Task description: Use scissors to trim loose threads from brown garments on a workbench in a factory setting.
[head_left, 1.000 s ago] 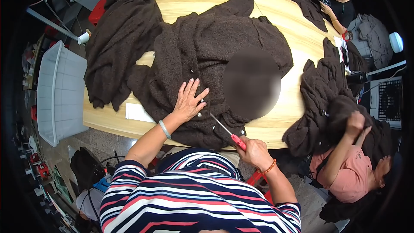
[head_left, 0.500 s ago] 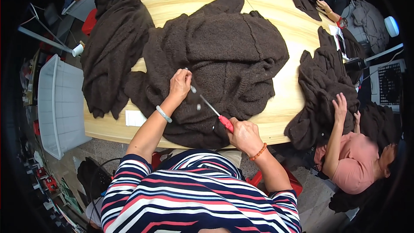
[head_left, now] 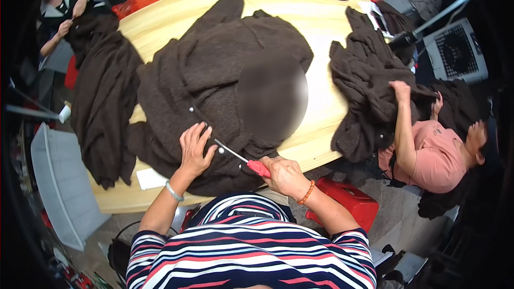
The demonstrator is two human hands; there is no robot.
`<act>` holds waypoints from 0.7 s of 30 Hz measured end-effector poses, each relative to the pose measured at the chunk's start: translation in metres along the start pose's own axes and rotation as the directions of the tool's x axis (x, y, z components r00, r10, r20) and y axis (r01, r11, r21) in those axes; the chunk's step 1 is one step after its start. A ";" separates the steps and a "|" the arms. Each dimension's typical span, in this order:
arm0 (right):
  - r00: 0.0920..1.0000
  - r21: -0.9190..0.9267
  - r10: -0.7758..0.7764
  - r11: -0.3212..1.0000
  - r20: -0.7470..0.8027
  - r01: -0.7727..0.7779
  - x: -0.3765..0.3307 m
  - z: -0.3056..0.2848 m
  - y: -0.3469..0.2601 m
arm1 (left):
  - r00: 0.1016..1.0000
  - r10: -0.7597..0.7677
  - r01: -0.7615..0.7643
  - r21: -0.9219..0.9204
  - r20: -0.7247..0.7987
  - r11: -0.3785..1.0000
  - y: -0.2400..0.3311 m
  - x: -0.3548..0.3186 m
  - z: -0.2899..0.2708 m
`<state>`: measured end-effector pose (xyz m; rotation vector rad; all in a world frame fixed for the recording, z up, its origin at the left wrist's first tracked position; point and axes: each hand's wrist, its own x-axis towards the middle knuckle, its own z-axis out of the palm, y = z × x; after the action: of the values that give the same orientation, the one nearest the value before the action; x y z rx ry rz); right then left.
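Note:
A dark brown knitted garment (head_left: 214, 75) lies bunched across the wooden table in front of me, with small shiny buttons along its near part. My left hand (head_left: 195, 151) rests on the cloth, fingers stretched and thumb apart, beside a button (head_left: 221, 150). Another button (head_left: 191, 109) shows just beyond its fingertips. My right hand (head_left: 286, 176) is closed round the red handle of a screwdriver-like tool (head_left: 259, 168). Its thin metal shaft points left, the tip close to my left thumb. A round blurred patch hides the garment's right part.
More brown garments lie left (head_left: 104, 96) and right (head_left: 361, 91) on the table (head_left: 321, 75). A person in pink handles the right one; another person's hands hold cloth at far left. A white bin (head_left: 61, 182) stands left, and a red stool (head_left: 350, 203) behind my right arm.
My left hand has gone from a pinch to spread fingers and come nearer to me. The tool stays in my right hand, its tip now beside my left hand. The whole view has shifted.

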<state>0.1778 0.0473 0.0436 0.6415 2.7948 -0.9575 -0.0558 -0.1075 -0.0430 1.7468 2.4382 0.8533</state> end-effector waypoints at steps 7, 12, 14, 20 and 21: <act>0.942 0.100 0.232 0.972 -0.244 -0.213 -0.028 -0.022 0.025 | 0.933 -0.281 0.360 -0.595 0.225 0.718 0.063 0.112 0.041; 0.880 0.103 0.403 0.915 -0.252 -0.390 -0.048 -0.045 0.045 | 0.951 -0.233 0.304 -0.492 0.201 0.816 0.065 0.170 0.115; 0.873 0.107 0.421 0.907 -0.246 -0.407 -0.054 -0.049 0.056 | 0.920 -0.267 0.386 -0.533 0.288 0.753 0.064 0.168 0.130; 0.943 0.066 0.328 0.944 -0.059 -0.324 -0.066 -0.044 0.070 | 0.726 -0.402 0.633 -0.771 0.557 0.075 0.067 0.129 0.150; 0.940 0.078 0.336 0.940 -0.059 -0.331 -0.068 -0.045 0.073 | 0.723 -0.398 0.641 -0.763 0.565 0.081 0.069 0.125 0.147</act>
<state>0.2713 0.1025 0.0551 1.1369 2.5969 -0.9751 0.0061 0.0791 -0.1018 0.3619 1.4675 1.4111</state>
